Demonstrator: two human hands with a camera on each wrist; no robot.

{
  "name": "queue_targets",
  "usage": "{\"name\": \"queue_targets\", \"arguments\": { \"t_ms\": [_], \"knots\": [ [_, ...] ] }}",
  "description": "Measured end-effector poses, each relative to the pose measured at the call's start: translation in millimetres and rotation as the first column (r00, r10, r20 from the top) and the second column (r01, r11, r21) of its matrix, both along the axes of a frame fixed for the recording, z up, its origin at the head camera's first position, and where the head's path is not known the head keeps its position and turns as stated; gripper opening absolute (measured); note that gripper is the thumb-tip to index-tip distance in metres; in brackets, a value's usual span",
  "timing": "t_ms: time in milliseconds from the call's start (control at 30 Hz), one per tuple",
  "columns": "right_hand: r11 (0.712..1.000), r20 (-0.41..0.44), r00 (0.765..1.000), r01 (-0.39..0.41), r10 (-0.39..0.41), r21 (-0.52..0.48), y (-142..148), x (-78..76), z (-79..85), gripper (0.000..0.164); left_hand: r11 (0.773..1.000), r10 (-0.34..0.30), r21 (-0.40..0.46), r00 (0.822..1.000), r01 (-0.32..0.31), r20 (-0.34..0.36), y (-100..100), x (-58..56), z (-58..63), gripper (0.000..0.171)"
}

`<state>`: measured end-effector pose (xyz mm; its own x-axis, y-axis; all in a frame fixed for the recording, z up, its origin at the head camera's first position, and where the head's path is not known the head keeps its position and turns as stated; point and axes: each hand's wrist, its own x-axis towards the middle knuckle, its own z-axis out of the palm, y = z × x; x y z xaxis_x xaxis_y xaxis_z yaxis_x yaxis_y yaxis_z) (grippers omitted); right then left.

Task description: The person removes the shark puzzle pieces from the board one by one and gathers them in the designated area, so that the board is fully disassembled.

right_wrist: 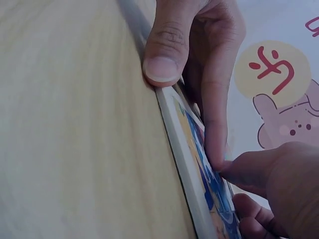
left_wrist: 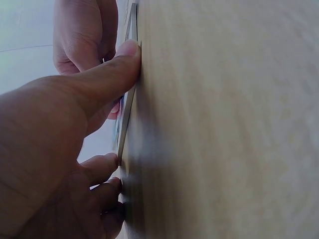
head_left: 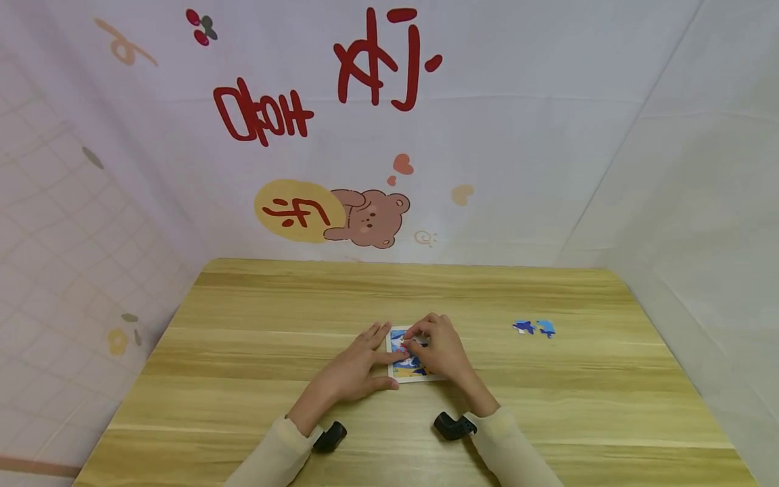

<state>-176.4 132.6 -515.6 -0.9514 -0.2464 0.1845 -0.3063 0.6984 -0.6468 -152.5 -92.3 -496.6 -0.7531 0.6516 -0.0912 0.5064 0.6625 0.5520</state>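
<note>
A small framed jigsaw puzzle (head_left: 404, 371) with a blue and yellow picture lies flat on the table. My left hand (head_left: 356, 368) rests along its left side, thumb at the near left corner. Its straight index finger reaches over the frame onto the picture, as the right wrist view also shows beside the puzzle (right_wrist: 185, 144). From the right, my right hand (head_left: 443, 348) bends over the board, pinching a puzzle piece (head_left: 404, 345) with a bit of red at the picture, close to the left index fingertip. The right hand covers much of the picture's right half.
Two loose blue and white puzzle pieces, a left one (head_left: 524, 327) and a right one (head_left: 546, 328), lie on the wooden table (head_left: 274, 304) to the right of the puzzle. A printed cloth wall (head_left: 517, 135) stands behind the table's far edge.
</note>
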Motion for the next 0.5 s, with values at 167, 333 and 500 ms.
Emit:
{"name": "queue_targets", "arguments": {
  "t_ms": [167,333,500],
  "knots": [
    [1.000,0.014,1.000,0.010,-0.010,-0.029,0.0,-0.1,0.2,0.008,1.000,0.001,-0.007,1.000,-0.001,0.002,0.3,0.0,-0.9,0.055],
    [0.997,0.049,0.999,0.013,-0.009,-0.081,1.5,-0.1,1.2,0.007,1.000,0.004,-0.002,1.000,-0.004,0.005,-0.2,0.0,-0.9,0.056],
    [0.995,0.059,0.998,-0.009,0.015,-0.101,3.6,-0.8,1.4,0.006,1.000,-0.002,0.006,1.000,0.002,0.008,0.0,0.2,-0.5,0.055]
  ]
}}
